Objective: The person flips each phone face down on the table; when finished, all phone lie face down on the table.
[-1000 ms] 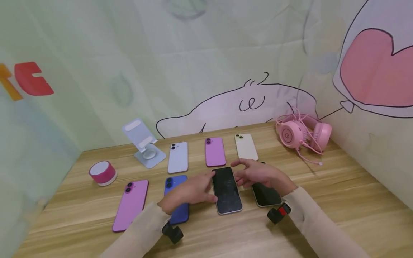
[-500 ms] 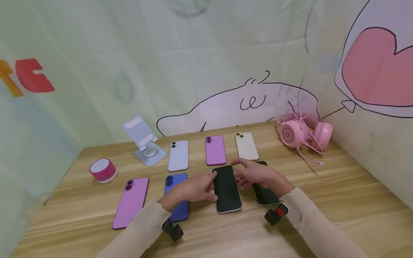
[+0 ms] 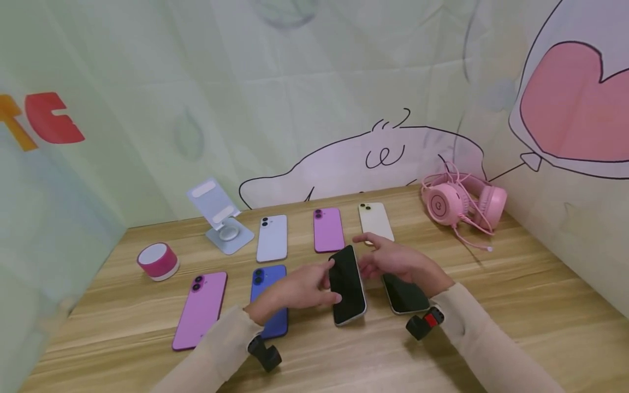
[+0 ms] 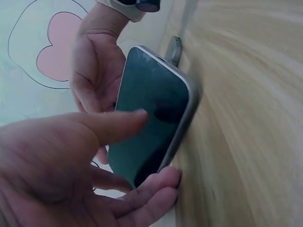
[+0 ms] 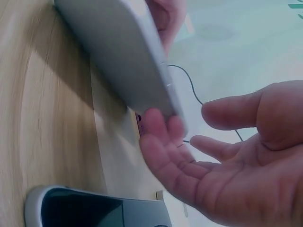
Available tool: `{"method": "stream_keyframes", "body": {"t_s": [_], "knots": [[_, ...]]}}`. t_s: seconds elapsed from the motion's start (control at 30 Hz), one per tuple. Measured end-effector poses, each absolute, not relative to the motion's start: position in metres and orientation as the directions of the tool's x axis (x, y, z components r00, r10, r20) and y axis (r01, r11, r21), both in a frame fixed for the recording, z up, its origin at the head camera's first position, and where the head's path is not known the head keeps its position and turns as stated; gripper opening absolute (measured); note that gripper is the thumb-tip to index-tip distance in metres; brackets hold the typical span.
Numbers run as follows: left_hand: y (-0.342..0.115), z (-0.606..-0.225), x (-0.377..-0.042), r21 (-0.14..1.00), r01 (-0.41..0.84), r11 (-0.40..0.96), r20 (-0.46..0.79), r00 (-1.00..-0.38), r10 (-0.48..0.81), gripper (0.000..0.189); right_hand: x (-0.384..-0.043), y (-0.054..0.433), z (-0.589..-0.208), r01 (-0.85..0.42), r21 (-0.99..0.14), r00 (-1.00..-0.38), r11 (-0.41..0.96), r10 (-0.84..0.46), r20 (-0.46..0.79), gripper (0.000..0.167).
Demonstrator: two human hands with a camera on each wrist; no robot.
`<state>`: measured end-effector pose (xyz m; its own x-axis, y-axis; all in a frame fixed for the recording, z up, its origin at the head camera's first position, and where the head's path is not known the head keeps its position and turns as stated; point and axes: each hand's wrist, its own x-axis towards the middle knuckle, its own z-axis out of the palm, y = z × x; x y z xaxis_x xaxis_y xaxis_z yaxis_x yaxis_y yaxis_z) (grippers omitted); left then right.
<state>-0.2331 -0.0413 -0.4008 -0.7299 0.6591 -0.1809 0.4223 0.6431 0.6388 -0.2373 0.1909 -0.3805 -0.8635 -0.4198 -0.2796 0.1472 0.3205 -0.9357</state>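
Note:
A black-screened phone (image 3: 348, 286) with a silver frame stands tilted on the wooden table, its right edge raised and its pale back (image 5: 111, 52) showing in the right wrist view. My left hand (image 3: 307, 286) holds it along the left side, thumb over the screen and the other fingers at the edge. At the upper right edge is my right hand (image 3: 395, 262), its fingertips touching the lifted back and its thumb held away from the phone. A second dark-screened phone (image 3: 405, 296) lies face up, partly hidden under the right wrist. Left of the left hand lies a blue phone (image 3: 275, 322), partly covered by the forearm.
Behind lie a white phone (image 3: 272, 238), a pink phone (image 3: 328, 230) and a cream phone (image 3: 375, 221). A larger pink phone (image 3: 200, 310), a pink-and-white round device (image 3: 158, 262) and a phone stand (image 3: 228, 232) are at left. Pink headphones (image 3: 462, 202) sit back right.
The phone between my hands lay flat before; now its right edge has risen and it leans toward the left hand. My left thumb has shifted slightly right over the screen.

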Motion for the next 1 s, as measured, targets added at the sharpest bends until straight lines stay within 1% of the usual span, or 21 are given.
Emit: {"method": "stream_keyframes", "body": {"t_s": [0.17,0.3,0.43,0.57,0.77,1.0], "knots": [[-0.04,-0.4,-0.232,0.781,0.302,0.547,-0.197,-0.712,0.674,0.083,-0.237,0.189,-0.379,0.139,-0.959,-0.879,0.248,-0.416,-0.235,0.058],[-0.039,-0.399,-0.231,0.835,0.247,0.492,-0.196,-0.702,0.685,0.084,-0.237,0.187,-0.38,0.137,-0.971,-0.883,0.194,-0.42,-0.209,0.059],[-0.039,-0.396,-0.23,0.844,0.188,0.502,-0.229,-0.72,0.655,0.088,-0.237,0.188,-0.38,0.156,-0.975,-0.872,0.158,-0.441,-0.211,0.058],[-0.04,-0.392,-0.23,0.852,0.144,0.503,-0.251,-0.731,0.634,0.089,-0.237,0.189,-0.381,0.166,-0.978,-0.854,0.127,-0.477,-0.207,0.057],[-0.042,-0.387,-0.231,0.871,0.137,0.471,-0.246,-0.708,0.662,0.089,-0.236,0.187,-0.381,0.172,-0.98,-0.831,0.105,-0.519,-0.201,0.059],[-0.047,-0.382,-0.231,0.864,0.142,0.482,-0.236,-0.731,0.64,0.093,-0.234,0.186,-0.383,0.18,-0.977,-0.797,0.118,-0.565,-0.215,0.058]]}}
